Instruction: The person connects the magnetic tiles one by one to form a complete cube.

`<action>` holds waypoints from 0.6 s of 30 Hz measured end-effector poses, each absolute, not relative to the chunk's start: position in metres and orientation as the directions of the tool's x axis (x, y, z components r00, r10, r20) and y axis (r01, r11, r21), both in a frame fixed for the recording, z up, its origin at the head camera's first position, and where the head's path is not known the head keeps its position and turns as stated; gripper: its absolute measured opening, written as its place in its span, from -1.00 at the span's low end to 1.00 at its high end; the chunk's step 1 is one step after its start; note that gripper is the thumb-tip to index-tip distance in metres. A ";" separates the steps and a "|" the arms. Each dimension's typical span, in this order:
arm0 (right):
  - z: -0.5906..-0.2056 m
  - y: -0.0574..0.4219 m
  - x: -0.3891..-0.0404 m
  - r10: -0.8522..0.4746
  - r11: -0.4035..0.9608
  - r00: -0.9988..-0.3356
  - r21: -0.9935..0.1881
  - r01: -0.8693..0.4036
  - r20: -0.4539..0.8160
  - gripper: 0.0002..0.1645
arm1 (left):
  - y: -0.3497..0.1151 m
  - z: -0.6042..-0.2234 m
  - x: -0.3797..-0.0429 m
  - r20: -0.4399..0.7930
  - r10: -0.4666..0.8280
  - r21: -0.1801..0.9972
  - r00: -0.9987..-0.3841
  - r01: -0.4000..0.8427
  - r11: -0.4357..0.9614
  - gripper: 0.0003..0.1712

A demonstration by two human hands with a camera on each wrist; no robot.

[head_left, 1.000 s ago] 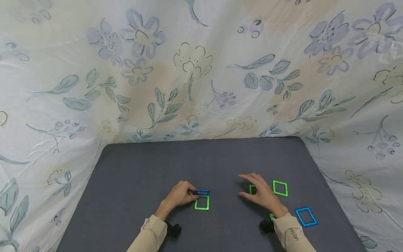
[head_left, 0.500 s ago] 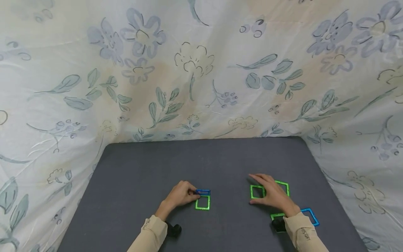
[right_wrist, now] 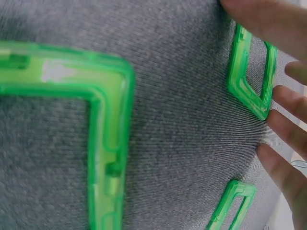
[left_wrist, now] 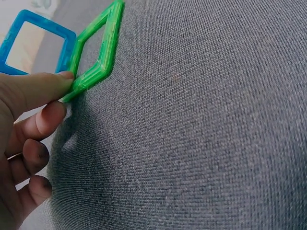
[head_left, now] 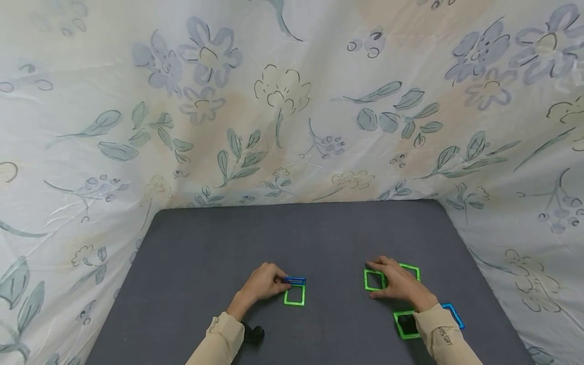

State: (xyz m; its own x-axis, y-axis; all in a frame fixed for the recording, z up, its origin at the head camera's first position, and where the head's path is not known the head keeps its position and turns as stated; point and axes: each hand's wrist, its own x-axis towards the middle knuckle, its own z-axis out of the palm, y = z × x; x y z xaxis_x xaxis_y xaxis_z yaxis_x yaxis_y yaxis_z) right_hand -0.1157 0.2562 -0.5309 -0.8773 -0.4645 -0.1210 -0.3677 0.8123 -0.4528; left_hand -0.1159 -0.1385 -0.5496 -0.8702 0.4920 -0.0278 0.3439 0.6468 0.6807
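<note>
My left hand (head_left: 263,282) pinches a blue square magnetic tile (head_left: 296,278) between thumb and fingers. That tile stands upright along the far edge of a green square magnetic tile (head_left: 294,304) lying flat on the table. In the left wrist view, thumb and index finger are at the corner where the blue tile (left_wrist: 69,48) meets the green one (left_wrist: 109,52). My right hand (head_left: 402,285) reaches over another green tile (head_left: 365,280), its thumb and fingers spread apart on either side of it. The right wrist view has this tile (right_wrist: 236,62) between thumb and fingertips.
Beyond the right hand lies a green tile (head_left: 416,268), partly covered by it. Near the right wrist are a green tile (head_left: 398,324) and a blue tile (head_left: 456,317), both partly hidden. A floral cloth (head_left: 292,126) hangs behind the dark grey table (head_left: 228,238).
My right hand has moved right to the green tile, and its thumb and fingers have drawn a little closer together. The left hand stays at the blue tile.
</note>
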 end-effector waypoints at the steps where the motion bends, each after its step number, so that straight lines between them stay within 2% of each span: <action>1: -0.530 0.256 -0.115 -0.468 0.811 -0.875 -0.453 -0.370 -0.123 0.02 | -0.138 -0.549 -0.116 -0.035 0.488 0.681 -0.872 0.337 0.651 -0.86; 9: -0.531 0.257 -0.113 -0.498 0.803 -0.861 -0.429 -0.414 -0.102 -0.22 | -0.137 -0.550 -0.115 -0.044 0.478 0.674 -0.878 0.327 0.663 -0.86; 18: -0.531 0.259 -0.117 -0.549 0.767 -0.832 -0.443 -0.464 -0.079 -0.33 | -0.135 -0.550 -0.114 -0.048 0.470 0.668 -0.881 0.322 0.671 -0.87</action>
State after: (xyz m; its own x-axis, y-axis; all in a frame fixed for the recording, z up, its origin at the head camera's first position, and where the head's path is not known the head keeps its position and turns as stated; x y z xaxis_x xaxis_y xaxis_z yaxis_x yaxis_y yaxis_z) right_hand -0.1172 0.2589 -0.5307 -0.8323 -0.5486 -0.0789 -0.4636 0.7672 -0.4433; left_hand -0.1136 -0.1352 -0.5505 -0.8813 0.4702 -0.0477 0.3218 0.6709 0.6681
